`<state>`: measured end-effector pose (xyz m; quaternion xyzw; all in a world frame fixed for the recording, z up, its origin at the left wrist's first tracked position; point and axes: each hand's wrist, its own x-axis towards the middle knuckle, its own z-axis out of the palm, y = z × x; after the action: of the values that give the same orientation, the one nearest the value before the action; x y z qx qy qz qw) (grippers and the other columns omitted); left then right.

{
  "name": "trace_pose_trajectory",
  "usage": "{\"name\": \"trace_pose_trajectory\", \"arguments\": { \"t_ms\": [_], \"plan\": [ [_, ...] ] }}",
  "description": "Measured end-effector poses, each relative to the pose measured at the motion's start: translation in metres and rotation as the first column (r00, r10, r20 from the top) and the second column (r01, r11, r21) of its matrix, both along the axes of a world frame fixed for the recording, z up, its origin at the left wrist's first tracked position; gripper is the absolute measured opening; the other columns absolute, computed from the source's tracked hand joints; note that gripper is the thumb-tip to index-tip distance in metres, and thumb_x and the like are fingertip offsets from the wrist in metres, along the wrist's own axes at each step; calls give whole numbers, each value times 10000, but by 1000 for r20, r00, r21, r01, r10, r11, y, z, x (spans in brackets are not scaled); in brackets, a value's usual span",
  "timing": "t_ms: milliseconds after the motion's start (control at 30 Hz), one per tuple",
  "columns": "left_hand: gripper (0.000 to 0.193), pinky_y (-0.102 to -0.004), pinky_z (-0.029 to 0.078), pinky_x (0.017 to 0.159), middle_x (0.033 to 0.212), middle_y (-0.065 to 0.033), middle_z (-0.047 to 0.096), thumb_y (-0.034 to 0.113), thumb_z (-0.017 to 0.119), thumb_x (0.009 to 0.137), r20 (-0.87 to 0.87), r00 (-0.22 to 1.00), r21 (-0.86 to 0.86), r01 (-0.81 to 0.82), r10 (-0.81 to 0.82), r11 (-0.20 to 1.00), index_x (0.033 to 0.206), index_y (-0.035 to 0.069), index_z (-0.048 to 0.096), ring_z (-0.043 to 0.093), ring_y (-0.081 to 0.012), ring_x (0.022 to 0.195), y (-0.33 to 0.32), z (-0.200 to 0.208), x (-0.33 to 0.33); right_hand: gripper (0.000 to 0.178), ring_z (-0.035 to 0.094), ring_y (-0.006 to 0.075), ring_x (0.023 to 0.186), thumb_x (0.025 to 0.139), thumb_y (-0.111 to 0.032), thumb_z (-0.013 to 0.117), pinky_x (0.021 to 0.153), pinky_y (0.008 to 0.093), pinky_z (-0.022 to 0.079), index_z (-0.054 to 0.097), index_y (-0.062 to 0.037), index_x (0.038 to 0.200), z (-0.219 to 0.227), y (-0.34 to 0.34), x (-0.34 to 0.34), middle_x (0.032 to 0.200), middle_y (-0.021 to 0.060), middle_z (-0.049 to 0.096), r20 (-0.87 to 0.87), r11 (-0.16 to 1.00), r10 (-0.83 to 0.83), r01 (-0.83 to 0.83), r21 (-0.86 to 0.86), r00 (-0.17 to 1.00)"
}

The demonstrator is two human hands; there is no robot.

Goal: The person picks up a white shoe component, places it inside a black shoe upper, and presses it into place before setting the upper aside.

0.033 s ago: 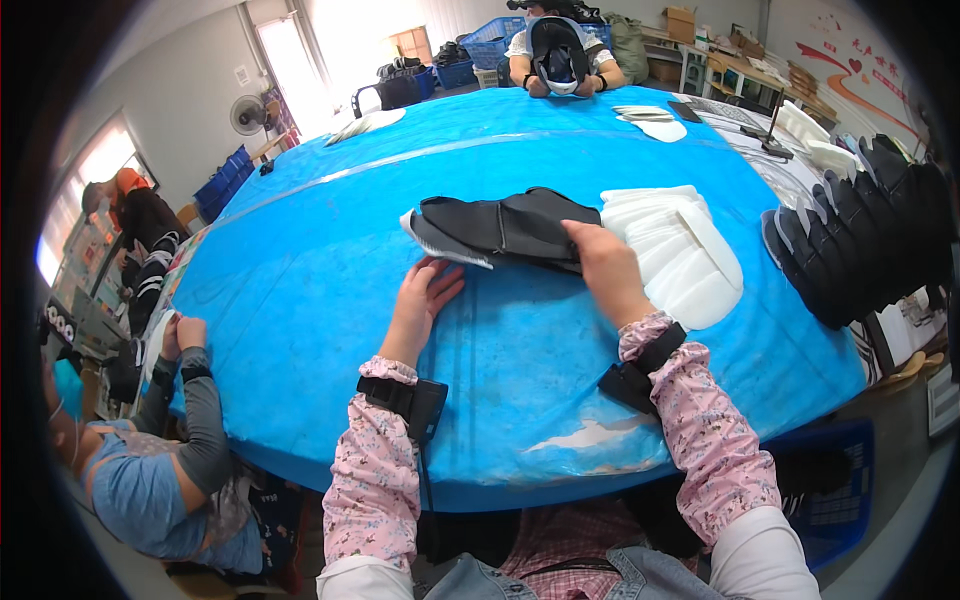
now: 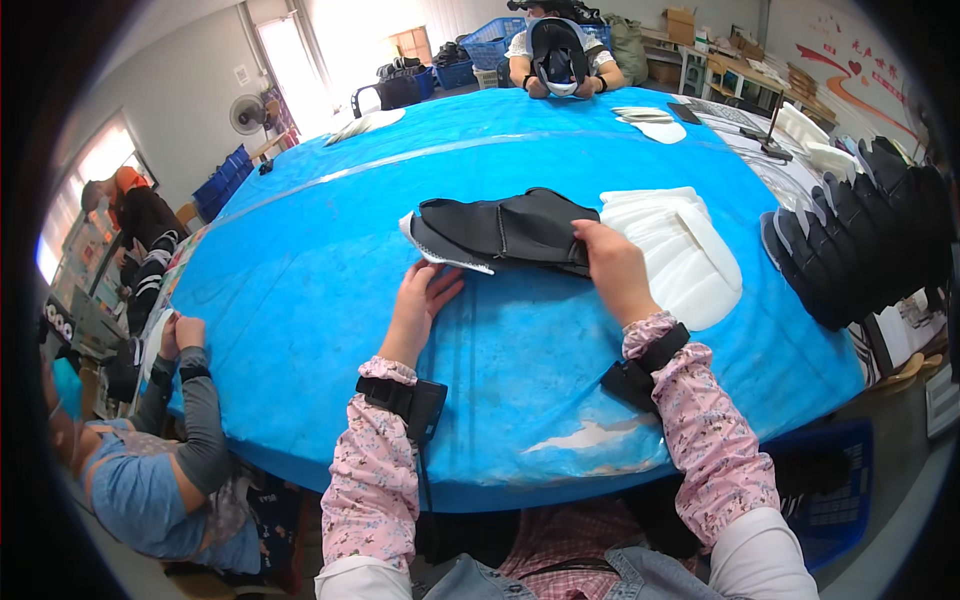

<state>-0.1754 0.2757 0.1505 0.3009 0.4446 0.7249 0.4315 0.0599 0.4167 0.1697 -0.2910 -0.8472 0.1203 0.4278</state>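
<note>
A black fabric shoe upper (image 2: 535, 225) with a white-stitched edge lies sideways in front of me, just above the blue table cover. My left hand (image 2: 420, 300) is at its left end, with curled fingers at the white lower edge; some fingertips are hidden. At the opposite end, my right hand (image 2: 612, 265) pinches the black fabric between thumb and fingers. Right beside that hand is a fanned stack of white insole-shaped pads (image 2: 680, 260), lying flat on the table.
Black shoe uppers (image 2: 865, 235) stand in a row at the right edge. Across the table, a person (image 2: 562, 60) holds up a similar upper; another person (image 2: 165, 470) works at left. Smaller pad piles (image 2: 655, 128) lie farther back. A blue crate (image 2: 835, 490) sits below the table's right edge.
My right hand has shifted slightly to the right along the end of the shoe upper. My left hand stays almost where it was.
</note>
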Motion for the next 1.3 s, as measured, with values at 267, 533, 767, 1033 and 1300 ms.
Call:
{"name": "trace_pose_trajectory", "arguments": {
  "t_ms": [267, 533, 767, 1033, 1300],
  "plan": [
    [443, -382, 438, 934, 1223, -192, 446, 171, 443, 896, -5, 1000, -24, -13, 13, 1000, 1265, -40, 320, 498, -287, 1107, -1, 1, 0, 281, 531, 300, 994, 814, -196, 588, 817, 381, 450, 571, -92, 1075, 0, -11, -2, 1139, 139, 523, 45, 949, -8, -6, 314, 999],
    [433, -371, 419, 951, 1229, -175, 448, 199, 458, 901, -13, 1000, -51, -26, 26, 998, 1257, -26, 354, 487, -272, 1118, 1, -3, -3, 251, 612, 287, 739, 855, -144, 547, 633, 341, 493, 581, -118, 1102, 9, -12, 3, 898, 129, 626, -3, 972, 4, -4, 235, 1000],
    [407, -393, 349, 999, 1247, -102, 440, 334, 444, 909, -88, 971, 384, -171, 221, 907, 1205, 60, 391, 444, -238, 1153, -1, 13, 4, 187, 583, 285, 622, 885, -177, 519, 556, 330, 450, 615, -70, 1005, 21, -32, 3, 784, 147, 621, -219, 989, 100, -121, -85, 971],
    [590, -355, 287, 1008, 1285, -64, 437, 490, 350, 913, -91, 994, 306, -30, 61, 952, 1330, 75, 304, 362, -174, 1215, -13, 26, 7, 343, 577, 257, 846, 916, -178, 439, 687, 326, 457, 428, -96, 1248, 9, -57, -11, 930, 157, 572, -307, 860, 314, -406, -308, 898],
    [347, -294, 356, 909, 1169, -121, 486, 60, 478, 900, -578, 708, 407, -181, 406, 895, 1229, -11, 392, 471, -221, 1049, -20, 42, 54, 675, 492, 318, 1052, 799, -242, 582, 862, 380, 428, 241, -62, 1353, 21, -87, 1, 1247, 196, 375, -182, 854, 467, -495, -163, 865]
  ]
}}
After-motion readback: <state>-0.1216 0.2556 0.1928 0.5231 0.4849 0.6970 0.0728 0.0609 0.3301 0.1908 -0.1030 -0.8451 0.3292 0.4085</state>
